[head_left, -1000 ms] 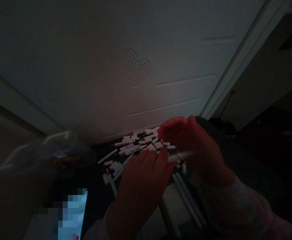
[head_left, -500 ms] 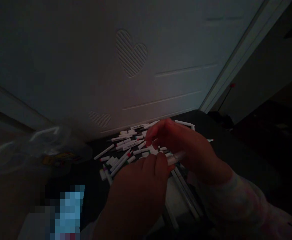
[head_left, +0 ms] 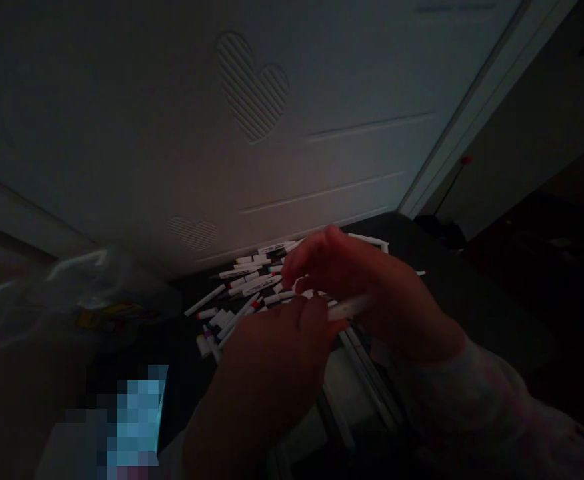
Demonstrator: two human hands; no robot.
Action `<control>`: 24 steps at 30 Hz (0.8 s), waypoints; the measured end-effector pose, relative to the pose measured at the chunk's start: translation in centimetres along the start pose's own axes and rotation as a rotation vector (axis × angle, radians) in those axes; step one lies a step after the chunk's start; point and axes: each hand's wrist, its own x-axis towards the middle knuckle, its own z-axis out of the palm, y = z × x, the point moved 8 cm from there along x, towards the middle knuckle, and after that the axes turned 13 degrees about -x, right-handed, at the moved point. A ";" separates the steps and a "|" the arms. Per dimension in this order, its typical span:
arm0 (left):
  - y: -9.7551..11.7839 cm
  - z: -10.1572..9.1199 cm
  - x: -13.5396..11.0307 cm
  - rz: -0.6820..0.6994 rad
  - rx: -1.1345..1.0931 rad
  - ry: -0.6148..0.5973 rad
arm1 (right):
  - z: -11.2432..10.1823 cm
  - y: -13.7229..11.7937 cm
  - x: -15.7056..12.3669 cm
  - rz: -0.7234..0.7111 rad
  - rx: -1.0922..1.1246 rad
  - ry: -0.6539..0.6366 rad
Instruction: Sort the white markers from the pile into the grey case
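My left hand [head_left: 272, 357] is closed round a white marker [head_left: 341, 311], which sticks out to the right past the fingers. Just above and beyond it, my right hand [head_left: 367, 283] is cupped with its fingers loosely curved and apart from the marker's barrel. The marker's blurred far end points at the right palm; whether it touches there I cannot tell. Behind both hands, many loose white markers [head_left: 255, 287] with coloured bands lie in a heap on a dark surface [head_left: 452, 300]. My hands hide part of that heap.
A pale door panel [head_left: 137, 133] with embossed hearts rises behind the markers. At left stands a clear plastic bag or container [head_left: 87, 287]. Long pale strips [head_left: 365, 373] lie below my hands. A bright, pixelated screen-like patch [head_left: 137, 413] is at lower left.
The view has shifted slightly. Both hands keep nearly the same pose, with the left hand still gripping the marker and the right hand still cupped near its end.
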 end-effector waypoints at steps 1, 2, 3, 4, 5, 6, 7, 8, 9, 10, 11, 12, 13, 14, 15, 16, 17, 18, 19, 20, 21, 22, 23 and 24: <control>-0.6 0.0 0.2 -0.047 -0.084 0.010 | -0.5 -0.2 0.2 -0.012 0.008 0.056; -1.4 -0.1 0.3 -0.110 -0.196 0.031 | -1.1 -0.5 0.3 -0.040 0.000 0.119; -2.3 -0.2 0.4 -0.189 -0.333 0.066 | -1.8 -0.8 0.3 -0.075 -0.024 0.186; -3.3 -0.2 0.3 -0.279 -0.496 0.115 | -2.5 -1.2 0.3 -0.111 -0.055 0.249; -4.4 -0.2 0.2 -0.371 -0.681 0.180 | -3.0 -1.4 0.1 -0.137 -0.087 0.296; -5.3 -0.2 -0.1 -0.457 -0.881 0.256 | -3.5 -1.4 0.0 -0.148 -0.113 0.328; -6.0 0.0 -0.4 -0.529 -1.084 0.332 | -3.8 -1.3 -0.2 -0.144 -0.132 0.341; -6.6 0.3 -0.7 -0.589 -1.269 0.401 | -3.9 -1.1 -0.3 -0.126 -0.144 0.340; -7.0 0.6 -1.0 -0.640 -1.415 0.471 | -4.0 -0.8 -0.4 -0.101 -0.152 0.328; -7.3 0.8 -1.2 -0.683 -1.517 0.530 | -3.8 -0.5 -0.5 -0.077 -0.167 0.303; -7.5 1.0 -1.4 -0.716 -1.586 0.561 | -3.5 -0.3 -0.5 -0.058 -0.196 0.272; -7.6 1.2 -1.5 -0.731 -1.635 0.577 | -3.1 -0.2 -0.6 -0.053 -0.243 0.237; -7.6 1.2 -1.5 -0.725 -1.680 0.590 | -2.5 -0.3 -0.6 -0.060 -0.309 0.201; -7.5 1.2 -1.4 -0.699 -1.730 0.603 | -1.9 -0.5 -0.7 -0.078 -0.390 0.166; -7.4 1.1 -1.2 -0.659 -1.785 0.617 | -1.2 -0.6 -0.7 -0.099 -0.480 0.125; -7.3 1.0 -1.1 -0.620 -1.836 0.630 | -0.6 -0.7 -0.7 -0.119 -0.563 0.086; -7.2 0.9 -1.0 -0.588 -1.876 0.648 | 0.0 -0.8 -0.6 -0.136 -0.631 0.055; -7.1 0.9 -1.0 -0.567 -1.905 0.659 | 0.5 -0.8 -0.6 -0.150 -0.684 0.029; -7.0 1.0 -0.9 -0.558 -1.926 0.652 | 0.9 -0.8 -0.6 -0.163 -0.724 0.010; -6.9 1.1 -0.8 -0.553 -1.940 0.643 | 1.2 -0.7 -0.6 -0.177 -0.752 0.000; -6.7 1.2 -0.8 -0.549 -1.949 0.633 | 1.4 -0.7 -0.5 -0.191 -0.774 -0.007; -6.7 1.3 -0.8 -0.551 -1.952 0.630 | 1.5 -0.6 -0.5 -0.201 -0.789 -0.009; -6.7 1.4 -0.8 -0.558 -1.949 0.635 | 1.6 -0.5 -0.5 -0.206 -0.800 -0.011; -6.8 1.5 -0.8 -0.571 -1.939 0.643 | 1.6 -0.4 -0.5 -0.204 -0.811 -0.009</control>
